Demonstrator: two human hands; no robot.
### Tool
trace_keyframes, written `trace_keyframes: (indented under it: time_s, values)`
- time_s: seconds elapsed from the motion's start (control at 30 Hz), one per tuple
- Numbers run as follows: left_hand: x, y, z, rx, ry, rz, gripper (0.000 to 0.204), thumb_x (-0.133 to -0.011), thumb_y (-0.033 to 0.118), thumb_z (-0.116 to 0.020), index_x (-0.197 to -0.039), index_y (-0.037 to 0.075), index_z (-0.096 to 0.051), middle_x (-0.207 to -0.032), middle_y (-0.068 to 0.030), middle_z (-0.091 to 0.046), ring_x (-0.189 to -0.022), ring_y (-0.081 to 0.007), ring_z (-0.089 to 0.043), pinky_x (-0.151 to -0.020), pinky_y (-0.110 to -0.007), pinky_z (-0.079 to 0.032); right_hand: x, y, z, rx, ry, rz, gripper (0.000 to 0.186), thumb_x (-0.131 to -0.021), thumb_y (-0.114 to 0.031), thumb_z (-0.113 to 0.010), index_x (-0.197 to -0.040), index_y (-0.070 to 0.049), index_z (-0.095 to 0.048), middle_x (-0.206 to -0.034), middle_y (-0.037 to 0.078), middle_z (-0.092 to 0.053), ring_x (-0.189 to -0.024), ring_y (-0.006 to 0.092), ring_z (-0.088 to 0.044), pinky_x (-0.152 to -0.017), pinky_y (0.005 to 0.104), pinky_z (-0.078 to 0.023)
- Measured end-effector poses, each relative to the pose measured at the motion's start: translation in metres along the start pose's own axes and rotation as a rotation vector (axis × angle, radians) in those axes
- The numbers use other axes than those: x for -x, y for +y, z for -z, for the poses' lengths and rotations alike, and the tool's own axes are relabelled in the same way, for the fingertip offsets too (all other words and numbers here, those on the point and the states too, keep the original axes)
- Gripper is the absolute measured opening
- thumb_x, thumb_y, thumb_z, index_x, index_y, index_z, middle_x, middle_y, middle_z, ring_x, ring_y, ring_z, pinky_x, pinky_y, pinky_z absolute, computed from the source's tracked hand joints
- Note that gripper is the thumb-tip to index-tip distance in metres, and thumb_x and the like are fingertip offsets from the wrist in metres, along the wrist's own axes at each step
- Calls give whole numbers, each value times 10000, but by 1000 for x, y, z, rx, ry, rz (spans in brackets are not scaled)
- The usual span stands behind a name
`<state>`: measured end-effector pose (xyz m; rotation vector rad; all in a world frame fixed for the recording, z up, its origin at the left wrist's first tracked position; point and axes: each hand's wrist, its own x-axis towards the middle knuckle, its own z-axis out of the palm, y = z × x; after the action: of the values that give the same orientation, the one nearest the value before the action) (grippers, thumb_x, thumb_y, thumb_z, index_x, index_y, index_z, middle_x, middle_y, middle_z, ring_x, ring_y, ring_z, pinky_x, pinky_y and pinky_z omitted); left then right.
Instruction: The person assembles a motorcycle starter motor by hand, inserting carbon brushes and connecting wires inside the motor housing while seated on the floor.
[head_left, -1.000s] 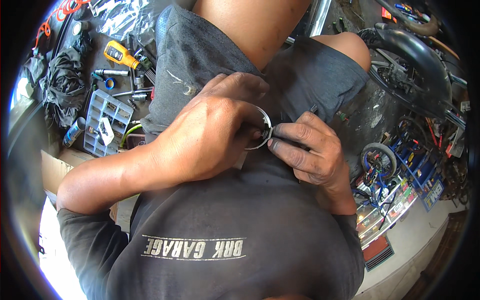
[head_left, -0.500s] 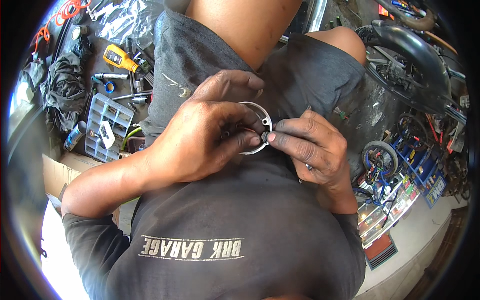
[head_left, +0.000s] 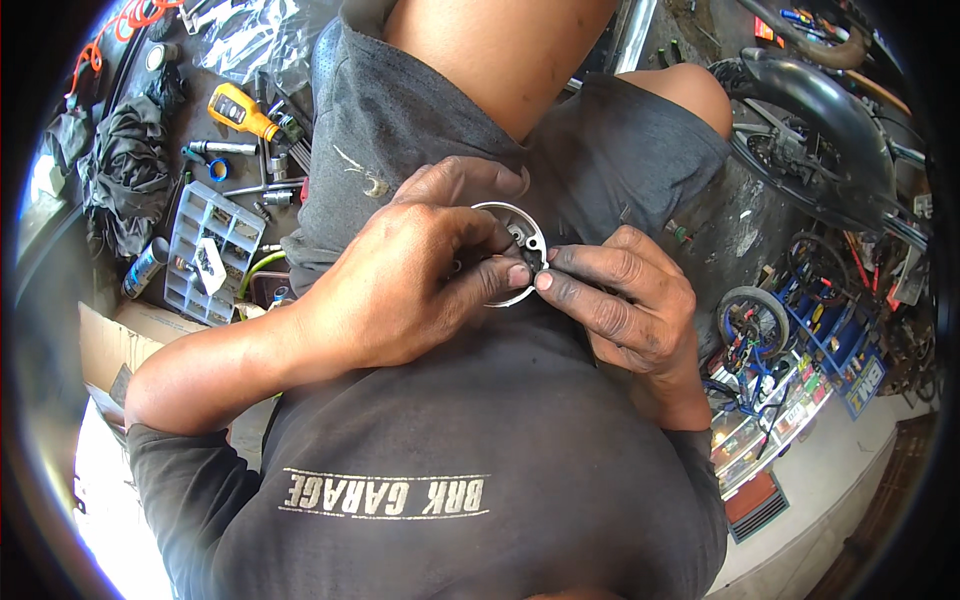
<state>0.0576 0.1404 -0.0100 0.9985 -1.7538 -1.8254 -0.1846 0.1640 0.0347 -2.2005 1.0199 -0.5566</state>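
A round silver metal housing (head_left: 519,222), with a dark interior and small bosses, sits between my hands above my lap. My left hand (head_left: 410,280) grips it from the left; its thumb presses at the lower inside and its index finger bends into it, while another finger reaches out above. The fingertips of my right hand (head_left: 625,305) press at the right side of the rim, beside a small dark piece (head_left: 531,262) that I cannot make out clearly. Both hands have grimy fingers.
Left: tools (head_left: 225,147), a yellow bottle (head_left: 232,107), a compartment box (head_left: 200,260), dark cloths (head_left: 125,180), plastic bags (head_left: 245,40), a spray can (head_left: 145,268), cardboard (head_left: 120,340). Right: a motorcycle wheel with fender (head_left: 820,130), a small bicycle (head_left: 750,335), a glass display case (head_left: 760,430).
The housing has tilted to show more of its interior. My left thumb has come into clearer view on it, and my right fingers stay at the rim.
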Motion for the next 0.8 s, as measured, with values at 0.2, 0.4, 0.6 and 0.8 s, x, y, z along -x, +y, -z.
trace_keyframes:
  time_s: [0.2,0.4,0.6,0.8]
  values:
    - [0,-4,1,35,10,-48,199,-899,139,-752,-961,-47,-716,-1357,-238,-527,-1256,-370,-556,-1054,-433,-446,3,0,-1,-14,37,-60,476,-663,34,-749,-1130,-56,-751,-975,85,-712,-694,205,-590,-584,307,-508]
    - [0,-3,-2,-52,66,-106,188,-875,112,-765,-967,-42,-711,-1344,-231,-531,-1243,-364,-567,-1047,-430,-457,-1,4,-1,-41,12,-37,460,-673,55,-738,-1122,-47,-747,-977,91,-698,-716,224,-601,-611,316,-521]
    - [-1,-9,-9,-62,134,-129,178,-852,85,-781,-969,-34,-718,-1310,-219,-549,-1205,-353,-594,-1026,-420,-474,0,4,-2,4,-39,-81,384,-687,22,-748,-1063,-56,-763,-986,86,-697,-719,221,-593,-621,318,-524]
    - [-1,-10,-11,13,133,-118,188,-840,87,-795,-972,-30,-730,-1258,-194,-575,-1172,-325,-597,-1000,-402,-474,-9,1,8,-63,-121,-41,390,-662,26,-732,-1047,-31,-750,-975,88,-689,-713,228,-590,-626,323,-527]
